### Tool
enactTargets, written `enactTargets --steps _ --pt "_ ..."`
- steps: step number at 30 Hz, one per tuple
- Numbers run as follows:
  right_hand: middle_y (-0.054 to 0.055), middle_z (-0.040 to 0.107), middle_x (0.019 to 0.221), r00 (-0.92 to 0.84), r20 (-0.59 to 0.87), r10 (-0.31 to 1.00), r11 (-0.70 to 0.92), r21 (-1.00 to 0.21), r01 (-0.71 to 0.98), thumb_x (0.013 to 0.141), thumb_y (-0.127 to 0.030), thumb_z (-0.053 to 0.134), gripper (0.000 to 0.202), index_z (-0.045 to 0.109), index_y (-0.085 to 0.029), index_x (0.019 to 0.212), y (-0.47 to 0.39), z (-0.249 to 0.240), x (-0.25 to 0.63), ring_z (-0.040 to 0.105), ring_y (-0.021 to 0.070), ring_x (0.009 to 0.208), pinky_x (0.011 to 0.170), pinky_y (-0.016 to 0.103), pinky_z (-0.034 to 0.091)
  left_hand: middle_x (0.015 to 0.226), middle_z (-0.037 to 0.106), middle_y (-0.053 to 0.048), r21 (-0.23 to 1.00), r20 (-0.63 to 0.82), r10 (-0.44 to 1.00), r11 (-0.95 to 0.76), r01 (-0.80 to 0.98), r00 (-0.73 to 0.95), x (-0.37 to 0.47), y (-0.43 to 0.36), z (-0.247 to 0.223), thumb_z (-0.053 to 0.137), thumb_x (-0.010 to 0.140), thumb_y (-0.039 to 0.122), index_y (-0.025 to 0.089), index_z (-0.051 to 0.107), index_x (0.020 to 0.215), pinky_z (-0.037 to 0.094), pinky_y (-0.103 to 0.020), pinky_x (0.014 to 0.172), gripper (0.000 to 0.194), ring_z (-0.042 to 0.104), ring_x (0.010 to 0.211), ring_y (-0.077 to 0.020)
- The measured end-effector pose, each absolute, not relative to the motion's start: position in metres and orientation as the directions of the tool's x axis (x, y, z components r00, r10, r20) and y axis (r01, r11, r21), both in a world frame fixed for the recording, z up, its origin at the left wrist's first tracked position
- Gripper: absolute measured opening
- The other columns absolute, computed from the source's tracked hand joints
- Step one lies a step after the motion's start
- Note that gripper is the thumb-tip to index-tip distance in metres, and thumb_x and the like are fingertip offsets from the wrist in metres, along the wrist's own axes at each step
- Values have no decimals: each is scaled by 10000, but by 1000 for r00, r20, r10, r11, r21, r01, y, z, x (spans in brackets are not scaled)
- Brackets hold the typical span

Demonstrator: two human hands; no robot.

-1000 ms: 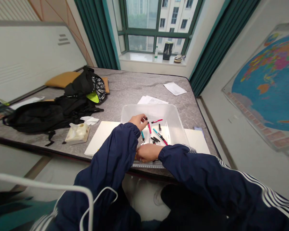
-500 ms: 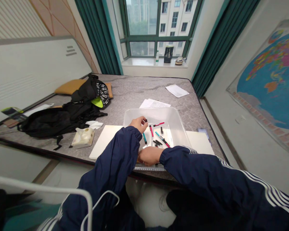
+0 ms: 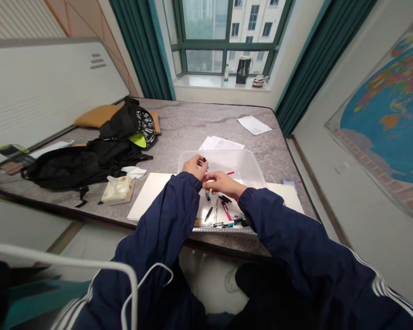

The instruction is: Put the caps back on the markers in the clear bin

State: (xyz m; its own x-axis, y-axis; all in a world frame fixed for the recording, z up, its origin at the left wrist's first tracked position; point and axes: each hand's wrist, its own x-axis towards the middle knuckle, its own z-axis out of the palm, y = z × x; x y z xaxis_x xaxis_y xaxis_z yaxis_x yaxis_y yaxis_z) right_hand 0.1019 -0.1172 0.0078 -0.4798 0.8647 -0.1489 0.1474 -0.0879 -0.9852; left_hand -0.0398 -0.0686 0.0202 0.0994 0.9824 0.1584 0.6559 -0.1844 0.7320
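A clear plastic bin [image 3: 255,170] stands in front of me with several loose pens in it. My left hand [image 3: 195,167] is over its left side, fingers pinched on a small black thing [image 3: 204,160], perhaps the end of a pen. Close beside it, my right hand [image 3: 223,183] has its fingers curled in near the left fingertips; whatever it holds is hidden. Below the hands lie a red pen [image 3: 226,211] and a black pen [image 3: 209,213]. Several more pens [image 3: 232,223] are heaped along the bin's near wall.
White sheets [image 3: 151,195] stick out on either side of the bin. To the left are a tissue box [image 3: 118,191] and a black backpack [image 3: 68,167]. Papers [image 3: 222,143] lie behind the bin. A white cable [image 3: 151,270] crosses my left sleeve.
My right hand has risen from the bin's near side to meet my left hand. Pens now lie nearer the front wall. The view has shifted slightly.
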Motion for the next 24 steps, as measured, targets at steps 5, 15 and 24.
enactTargets --steps 5,15,24 --pt "36 696 822 -426 -198 883 -276 -953 -128 695 -258 788 239 676 -137 868 -107 18 120 592 71 641 514 143 424 835 747 -26 764 148 986 -161 625 74 -41 -62 18 571 832 298 193 647 955 522 -261 737 179 691 757 -155" --pt "53 731 1018 -310 -205 928 -306 -896 -321 763 -159 737 266 687 -168 1024 -96 9 133 663 79 768 682 170 539 902 757 -37 761 123 985 -172 626 121 -37 -63 18 567 841 264 196 668 993 530 -252 727 195 692 730 -146" --pt "23 702 792 -25 -176 984 -176 -950 -258 668 -172 814 298 633 -155 905 -91 4 135 686 124 728 630 210 556 888 767 -33 789 81 989 -142 598 128 -37 -60 12 545 835 214 197 664 1019 538 -261 718 220 672 670 -132"
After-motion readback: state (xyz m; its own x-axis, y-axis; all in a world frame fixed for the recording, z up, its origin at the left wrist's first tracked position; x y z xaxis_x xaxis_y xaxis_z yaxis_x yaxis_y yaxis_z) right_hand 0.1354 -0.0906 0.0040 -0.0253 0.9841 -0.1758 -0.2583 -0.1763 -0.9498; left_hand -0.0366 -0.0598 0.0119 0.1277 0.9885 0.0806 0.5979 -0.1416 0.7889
